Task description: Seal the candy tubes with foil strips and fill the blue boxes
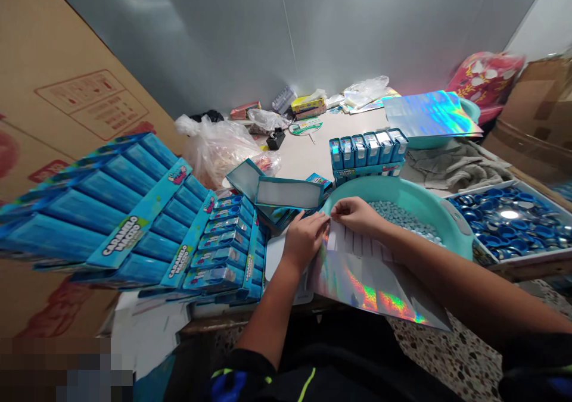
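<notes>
The rectangular silver holographic sheet with rainbow sheen lies at the near side of the scene, overlapping the near part of the round turquoise plastic basin; white strip-shaped patches show toward its far edge. The left hand is at the sheet's far left corner, fingers bent and pressed together on its edge; the right hand is just beside it, thumb and forefinger pinching at the same corner. Whether they have caught a label or only the sheet's edge is too small to tell. In this inspector's judgement, sound handling calls for the left fingers to anchor the sheet close to the pinch, the right fingers to lift at a low angle, and the near span, which appears unsupported, to be spared creasing. Contact with the pale blue pellets in the basin should be avoided. Upright blue plastic cases stand in a row beyond the basin's far rim. Left of the basin are open teal-edged cardboard trays and, farther left, stacked blue display boxes. To the right, a shallow white tray holds glossy blue round caps. The pale tabletop extends to the far wall.
</notes>
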Demonstrator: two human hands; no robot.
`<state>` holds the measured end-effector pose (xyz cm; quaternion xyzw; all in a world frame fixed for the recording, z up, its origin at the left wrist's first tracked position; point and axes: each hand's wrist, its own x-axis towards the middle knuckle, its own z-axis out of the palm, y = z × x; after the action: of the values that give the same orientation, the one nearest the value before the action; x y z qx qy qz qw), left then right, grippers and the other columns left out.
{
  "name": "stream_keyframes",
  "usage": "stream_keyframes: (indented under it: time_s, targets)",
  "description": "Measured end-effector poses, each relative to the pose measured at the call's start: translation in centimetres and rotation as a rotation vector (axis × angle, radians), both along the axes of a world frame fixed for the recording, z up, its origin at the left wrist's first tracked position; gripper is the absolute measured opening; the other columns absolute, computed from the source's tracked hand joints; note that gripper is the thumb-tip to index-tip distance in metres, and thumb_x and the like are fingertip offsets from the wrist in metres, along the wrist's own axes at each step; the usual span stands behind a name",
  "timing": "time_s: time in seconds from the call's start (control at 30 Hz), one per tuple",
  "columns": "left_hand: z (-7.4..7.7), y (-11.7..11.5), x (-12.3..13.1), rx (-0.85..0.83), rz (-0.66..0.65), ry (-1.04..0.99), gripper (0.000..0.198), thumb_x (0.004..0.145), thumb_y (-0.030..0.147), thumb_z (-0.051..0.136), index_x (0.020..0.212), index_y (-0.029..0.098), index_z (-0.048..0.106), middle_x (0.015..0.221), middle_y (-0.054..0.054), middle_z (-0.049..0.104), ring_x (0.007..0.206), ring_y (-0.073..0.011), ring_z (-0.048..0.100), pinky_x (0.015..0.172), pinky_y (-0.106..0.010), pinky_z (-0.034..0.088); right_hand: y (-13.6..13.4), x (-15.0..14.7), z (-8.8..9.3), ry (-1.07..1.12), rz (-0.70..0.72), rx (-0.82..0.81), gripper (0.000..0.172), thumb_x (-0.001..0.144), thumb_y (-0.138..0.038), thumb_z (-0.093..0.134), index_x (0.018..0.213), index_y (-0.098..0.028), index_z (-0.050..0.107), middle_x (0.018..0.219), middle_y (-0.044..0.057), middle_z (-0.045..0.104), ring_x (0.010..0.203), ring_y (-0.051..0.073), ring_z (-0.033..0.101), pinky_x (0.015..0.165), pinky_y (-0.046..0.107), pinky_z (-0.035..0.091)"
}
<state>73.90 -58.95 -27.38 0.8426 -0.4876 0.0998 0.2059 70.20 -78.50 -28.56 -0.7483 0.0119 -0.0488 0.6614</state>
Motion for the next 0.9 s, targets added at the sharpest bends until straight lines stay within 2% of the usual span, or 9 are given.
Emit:
stream_keyframes:
  time_s: [0.13, 0.33, 0.6, 0.9]
  targets:
    - [-0.42, 0.13, 0.15, 0.010, -0.032, -0.013, 0.033, 0.097, 0.014, 0.047, 0.123, 0.020, 0.066, 0.129, -0.009, 0.070, 0.124, -0.0215, 0.064, 0.109, -0.042, 0.049, 0.03, 0.09, -0.05, 0.003, -0.010, -0.001, 0.011, 0.063, -0.028, 0.066, 0.066, -0.017, 0.065, 0.064, 0.001, 0.068, 0.062, 0.015, 0.061, 0.061, 0.025, 0.048]
    - [-0.60, 0.13, 0.24, 0.041, -0.013, -0.031, 0.029, 0.098, 0.016, 0.048, 0.120, 0.021, 0.066, 0.128, -0.009, 0.070, 0.122, -0.0220, 0.065, 0.108, -0.041, 0.051, 0.11, 0.09, -0.17, 0.002, -0.009, -0.011, 0.011, 0.062, -0.027, 0.067, 0.066, -0.017, 0.066, 0.062, 0.000, 0.067, 0.062, 0.015, 0.061, 0.059, 0.024, 0.048]
    - [0.02, -0.63, -0.01, 0.099, 0.051, -0.037, 0.022, 0.097, 0.020, 0.053, 0.113, 0.019, 0.066, 0.111, -0.011, 0.074, 0.102, -0.0251, 0.070, 0.099, -0.041, 0.053, 0.25, -0.09, -0.20, -0.018, -0.003, -0.025, 0.011, 0.063, -0.028, 0.065, 0.064, -0.017, 0.065, 0.062, 0.001, 0.067, 0.062, 0.015, 0.060, 0.060, 0.025, 0.047]
    - [-0.51, -0.15, -0.10, -0.009, 0.087, 0.050, 0.025, 0.095, 0.015, 0.052, 0.115, 0.023, 0.066, 0.119, -0.005, 0.073, 0.109, -0.0211, 0.069, 0.100, -0.036, 0.054, 0.41, -0.28, -0.52, -0.047, -0.024, -0.044, 0.018, 0.066, -0.035, 0.065, 0.068, -0.018, 0.064, 0.066, 0.001, 0.065, 0.064, 0.015, 0.059, 0.061, 0.025, 0.046]
